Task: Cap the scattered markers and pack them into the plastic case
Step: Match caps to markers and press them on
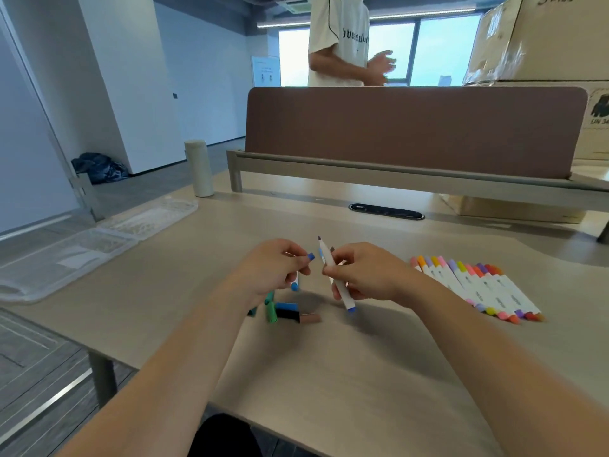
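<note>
**Capping of a marker, head view.** The right hand (362,275) gripped a white marker (344,296), its fingers curled round the barrel. The marker's bare tip pointed up and its blue end pointed down toward the table (329,374). The left hand (270,268) pinched a blue cap (310,257) between thumb and forefinger. The cap was just beside the marker's upper part but apart from it. A second barrel (295,285), white with a blue end, showed below the left fingers; whether that hand held it could not be told. Loose caps (286,311), green, blue, black and brown, lay on the table beneath the hands. A row of capped markers (474,285) lay side by side to the right. The plastic case (99,239) lay open at the table's left edge, well apart from the hands, with a pale bottle (199,168) beyond it.
</note>
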The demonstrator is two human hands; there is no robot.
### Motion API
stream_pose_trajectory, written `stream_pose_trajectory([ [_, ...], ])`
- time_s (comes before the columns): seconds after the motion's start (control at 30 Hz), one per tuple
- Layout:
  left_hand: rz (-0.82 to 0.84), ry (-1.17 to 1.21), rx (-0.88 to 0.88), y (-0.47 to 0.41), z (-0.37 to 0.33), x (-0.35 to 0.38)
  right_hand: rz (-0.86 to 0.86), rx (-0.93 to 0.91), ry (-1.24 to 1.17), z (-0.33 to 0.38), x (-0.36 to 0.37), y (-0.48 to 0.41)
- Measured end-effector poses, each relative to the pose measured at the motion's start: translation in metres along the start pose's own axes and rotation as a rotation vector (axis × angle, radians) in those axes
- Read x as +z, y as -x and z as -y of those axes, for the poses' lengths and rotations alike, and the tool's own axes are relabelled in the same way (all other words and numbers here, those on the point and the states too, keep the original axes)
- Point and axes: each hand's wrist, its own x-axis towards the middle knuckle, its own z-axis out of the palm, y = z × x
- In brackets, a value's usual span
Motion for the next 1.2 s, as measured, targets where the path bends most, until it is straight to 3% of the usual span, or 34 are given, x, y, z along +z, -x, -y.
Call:
stream_pose_trajectory([
  [0.13, -0.050, 0.244, -0.049, 0.003, 0.002, -0.004, 0.035, -0.025, 0.162, 0.002, 0.002, 0.000],
  [0.33, -0.120, 0.235, -0.061, 0.002, -0.001, -0.008, 0.051, -0.056, 0.259, 0.002, 0.004, 0.002],
  [0.8, -0.086, 0.079, -0.005, 0.006, 0.001, -0.013, 0.081, -0.067, 0.331, 0.007, 0.007, 0.002],
  [1.2, -0.218, 0.334, -0.043, 0.002, -0.002, -0.012, 0.080, -0.057, 0.256, 0.009, 0.007, 0.001],
])
